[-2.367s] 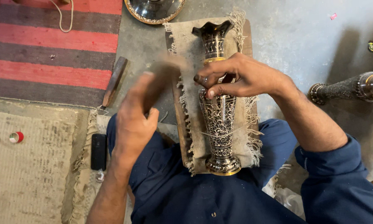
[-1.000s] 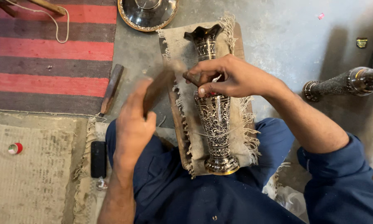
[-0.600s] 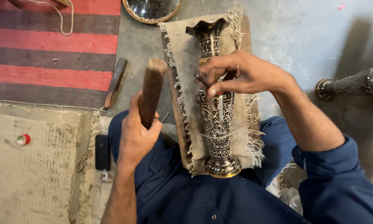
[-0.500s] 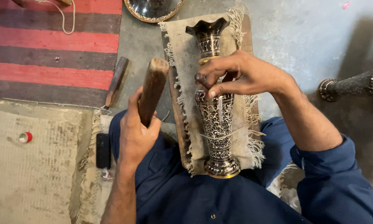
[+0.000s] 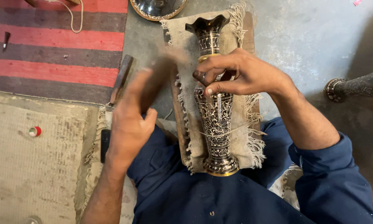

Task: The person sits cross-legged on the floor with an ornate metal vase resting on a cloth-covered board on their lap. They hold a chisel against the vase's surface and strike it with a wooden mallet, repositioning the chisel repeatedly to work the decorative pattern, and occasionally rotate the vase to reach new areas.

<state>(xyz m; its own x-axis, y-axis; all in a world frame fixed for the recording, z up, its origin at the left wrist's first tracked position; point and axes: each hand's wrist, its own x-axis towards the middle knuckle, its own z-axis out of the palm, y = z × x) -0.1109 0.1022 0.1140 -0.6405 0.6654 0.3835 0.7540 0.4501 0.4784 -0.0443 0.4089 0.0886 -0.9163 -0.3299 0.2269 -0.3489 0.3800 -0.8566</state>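
A tall engraved metal vase (image 5: pixel 216 120) lies on a frayed cloth (image 5: pixel 185 49) over a wooden board, its mouth pointing away from me. My right hand (image 5: pixel 236 74) rests on the vase's neck, fingers pinched around a small thin tool whose tip touches the metal. My left hand (image 5: pixel 130 120) grips a wooden mallet (image 5: pixel 161 72), blurred by motion and angled toward the tool. My lap in blue clothing lies under the vase's foot.
A red and dark striped rug (image 5: pixel 58 45) lies at the far left. A wooden stick (image 5: pixel 121 79) rests beside it. A round metal plate (image 5: pixel 157 6) sits beyond the vase, another metal piece (image 5: pixel 354 87) at the right. A small red and white cap (image 5: pixel 35 131) lies on a beige mat.
My left hand has swung the mallet from upright down toward the tool at the vase's neck. My right hand stays on the vase.
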